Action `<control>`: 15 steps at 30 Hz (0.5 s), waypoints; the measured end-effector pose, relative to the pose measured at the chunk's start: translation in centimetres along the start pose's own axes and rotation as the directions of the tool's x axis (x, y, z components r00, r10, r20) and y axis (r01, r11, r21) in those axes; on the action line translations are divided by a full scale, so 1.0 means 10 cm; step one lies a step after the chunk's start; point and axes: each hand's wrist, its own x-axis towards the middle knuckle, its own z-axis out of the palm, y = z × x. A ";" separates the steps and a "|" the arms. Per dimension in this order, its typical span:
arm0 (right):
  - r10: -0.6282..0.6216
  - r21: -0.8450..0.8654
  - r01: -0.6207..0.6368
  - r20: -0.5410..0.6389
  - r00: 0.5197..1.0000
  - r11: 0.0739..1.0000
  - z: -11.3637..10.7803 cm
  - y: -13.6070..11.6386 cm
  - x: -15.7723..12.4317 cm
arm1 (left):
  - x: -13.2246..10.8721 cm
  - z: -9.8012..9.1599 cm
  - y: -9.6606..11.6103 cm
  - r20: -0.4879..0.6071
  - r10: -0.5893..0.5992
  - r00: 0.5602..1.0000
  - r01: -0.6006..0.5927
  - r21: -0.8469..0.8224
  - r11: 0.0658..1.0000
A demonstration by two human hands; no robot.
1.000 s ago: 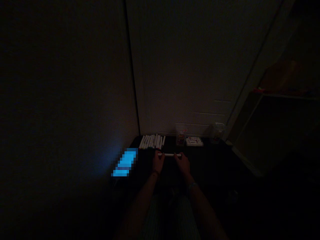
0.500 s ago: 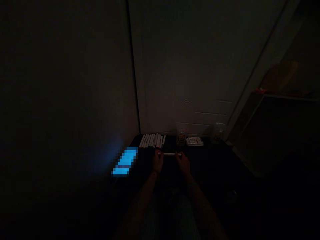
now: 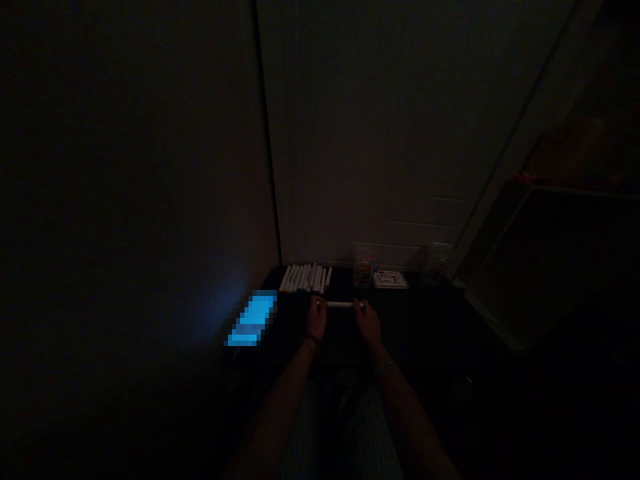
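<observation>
Between my two hands a white marker [image 3: 341, 305] is held level, lying crosswise in front of me. My left hand [image 3: 316, 319] pinches its left end, and my right hand [image 3: 367, 321] grips the right end. Just beyond my left hand, a row of several white markers [image 3: 303, 278] lies side by side on the dark table [image 3: 415, 327]. The room is very dim, so print on the held marker cannot be made out.
A lit, blurred screen [image 3: 253, 320] glows blue at the table's left side. Along the back wall stand a clear container [image 3: 363, 268], a flat stack of white packs or cards [image 3: 391, 279] and another clear container [image 3: 436, 263]. A dark panel with a pale edge [image 3: 530, 267] is at the right.
Both hands still hold the marker at its ends. The view has shifted slightly, and the picture is a little dimmer at the right; nothing was let go.
</observation>
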 end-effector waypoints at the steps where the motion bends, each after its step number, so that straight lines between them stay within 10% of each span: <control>1: -0.004 0.003 0.004 0.000 1.000 1.000 0.00 0.00 0.00 | 0.00 0.00 0.01 -0.003 -0.005 1.000 0.005 -0.013 1.000; 15: -0.006 0.010 0.006 -0.010 1.000 1.000 0.03 0.02 0.01 | 0.01 0.01 -0.02 -0.023 0.019 1.000 -0.018 0.015 1.000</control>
